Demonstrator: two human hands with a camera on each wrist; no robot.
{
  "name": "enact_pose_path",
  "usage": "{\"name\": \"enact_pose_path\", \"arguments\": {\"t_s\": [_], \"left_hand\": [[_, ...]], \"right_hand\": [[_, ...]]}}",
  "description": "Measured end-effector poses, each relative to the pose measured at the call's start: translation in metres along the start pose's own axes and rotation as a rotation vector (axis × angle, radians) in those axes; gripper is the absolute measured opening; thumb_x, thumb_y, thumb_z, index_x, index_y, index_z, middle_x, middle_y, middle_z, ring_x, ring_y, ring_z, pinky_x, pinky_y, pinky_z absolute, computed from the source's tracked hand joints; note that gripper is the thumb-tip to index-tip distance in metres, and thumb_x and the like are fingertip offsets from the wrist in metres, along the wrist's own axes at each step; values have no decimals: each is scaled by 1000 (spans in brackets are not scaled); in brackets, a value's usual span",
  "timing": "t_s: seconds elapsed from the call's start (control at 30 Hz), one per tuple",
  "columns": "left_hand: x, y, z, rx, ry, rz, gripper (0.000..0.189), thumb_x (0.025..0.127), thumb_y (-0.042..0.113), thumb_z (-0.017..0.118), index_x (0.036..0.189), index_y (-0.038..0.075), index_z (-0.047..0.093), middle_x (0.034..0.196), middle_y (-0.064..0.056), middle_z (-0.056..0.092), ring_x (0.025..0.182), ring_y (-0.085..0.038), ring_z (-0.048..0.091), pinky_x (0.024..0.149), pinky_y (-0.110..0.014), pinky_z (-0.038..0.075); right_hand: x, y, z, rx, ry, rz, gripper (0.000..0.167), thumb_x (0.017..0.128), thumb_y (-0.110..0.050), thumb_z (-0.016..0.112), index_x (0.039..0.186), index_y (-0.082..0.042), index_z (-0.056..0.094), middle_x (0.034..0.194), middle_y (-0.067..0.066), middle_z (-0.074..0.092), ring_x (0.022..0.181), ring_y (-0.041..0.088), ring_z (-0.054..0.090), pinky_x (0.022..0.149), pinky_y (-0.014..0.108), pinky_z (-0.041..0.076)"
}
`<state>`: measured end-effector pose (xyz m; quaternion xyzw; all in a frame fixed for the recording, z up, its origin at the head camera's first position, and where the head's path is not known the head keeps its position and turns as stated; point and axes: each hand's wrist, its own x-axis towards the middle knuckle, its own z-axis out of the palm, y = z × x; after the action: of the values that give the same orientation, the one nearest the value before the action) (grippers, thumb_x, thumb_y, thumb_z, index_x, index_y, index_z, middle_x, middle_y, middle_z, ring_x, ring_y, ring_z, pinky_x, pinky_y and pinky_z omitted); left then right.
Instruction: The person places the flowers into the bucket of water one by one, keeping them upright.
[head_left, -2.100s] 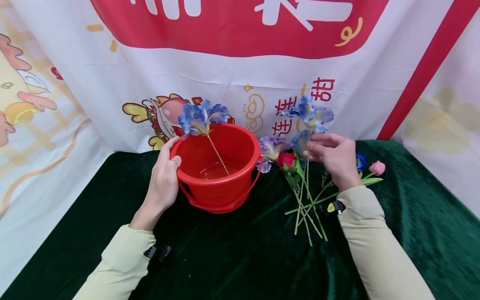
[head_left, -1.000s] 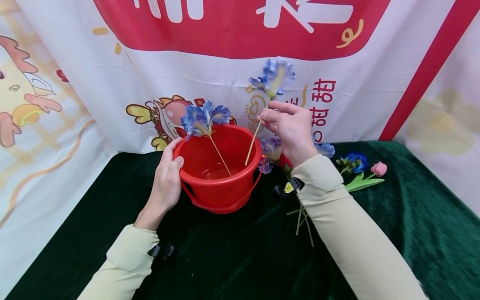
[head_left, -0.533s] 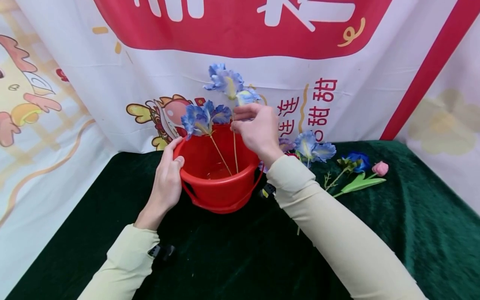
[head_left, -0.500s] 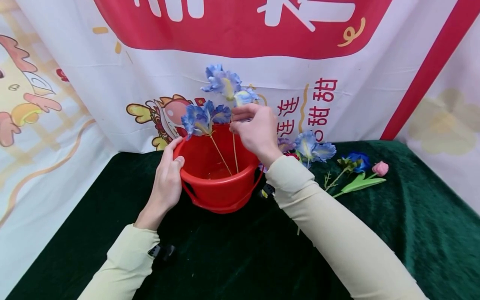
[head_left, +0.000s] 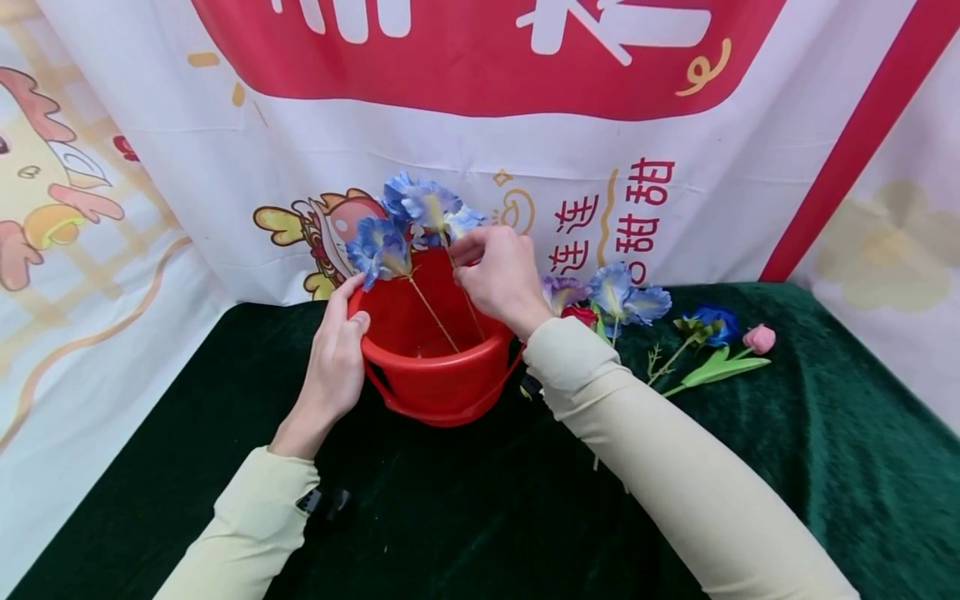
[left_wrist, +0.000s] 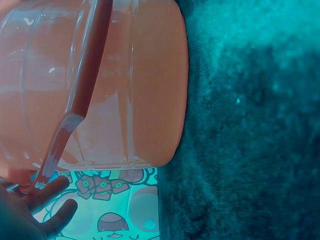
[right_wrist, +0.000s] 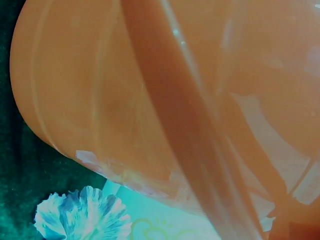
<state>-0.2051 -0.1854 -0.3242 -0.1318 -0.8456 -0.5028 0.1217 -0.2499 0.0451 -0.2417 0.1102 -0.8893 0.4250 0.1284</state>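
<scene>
A red bucket (head_left: 442,390) stands on the table, its handle hanging down along the near side. My left hand (head_left: 328,379) holds its left rim, thumb on the rim; in the left wrist view the fingers (left_wrist: 56,197) show beside the bucket wall (left_wrist: 150,90). Inside leans one blue iris (head_left: 378,250), its stem slanting to the bottom. With my right hand (head_left: 501,275) over the far right rim, I pinch the stem of a second blue iris (head_left: 429,204), whose lower stem is inside the bucket. The right wrist view shows only the bucket's side (right_wrist: 75,100) and a ruffled flower (right_wrist: 82,215).
Right of the bucket lie a pale blue iris (head_left: 630,296), a red rose (head_left: 581,315) partly hidden by the right arm, a dark blue flower (head_left: 716,323) and a pink tulip (head_left: 759,338). Dark green cloth (head_left: 450,517) covers the table; a printed white backdrop (head_left: 660,133) hangs behind.
My right hand has carried the second iris from the flowers on the right to the bucket and lowered its stem inside. The first iris's bloom has shifted slightly left. The left hand keeps its hold.
</scene>
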Motion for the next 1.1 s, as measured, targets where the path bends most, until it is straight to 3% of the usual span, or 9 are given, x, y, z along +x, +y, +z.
{"name": "enact_pose_path", "arguments": {"t_s": [0.27,0.47,0.67,0.97,1.1], "left_hand": [[1,1,1,-13,-8,-9,60,110,28,29,169,22,21,166,-8,38,146,-30,45,121,-61,41],[1,0,3,-2,3,-2,59,110,27,30,168,19,22,165,-9,39,144,-30,47,119,-61,43],[1,0,3,-6,-9,-2,60,110,28,30,169,19,21,166,-8,38,145,-30,46,119,-61,43],[0,0,1,1,1,1,60,110,27,30,169,18,21,165,-9,38,145,-30,45,120,-61,43],[-1,0,1,-2,0,-8,60,110,26,29,169,19,20,165,-9,38,145,-30,45,120,-61,43]], "right_hand": [[1,1,0,-57,-47,16,23,92,-9,76,112,-16,84,102,-1,84,107,15,76,96,31,60],[-3,3,-3,-7,-45,31,22,93,-12,77,114,-16,83,102,-3,84,105,12,78,96,29,60],[-15,10,-16,161,-11,83,22,93,-13,80,115,-14,83,103,0,84,97,13,79,90,33,64],[-29,40,-52,499,182,191,24,92,-11,82,116,-8,81,107,9,82,89,19,80,81,30,66],[-34,59,-68,528,239,259,25,92,-14,83,116,-8,81,101,2,83,85,12,79,76,26,64]]}}
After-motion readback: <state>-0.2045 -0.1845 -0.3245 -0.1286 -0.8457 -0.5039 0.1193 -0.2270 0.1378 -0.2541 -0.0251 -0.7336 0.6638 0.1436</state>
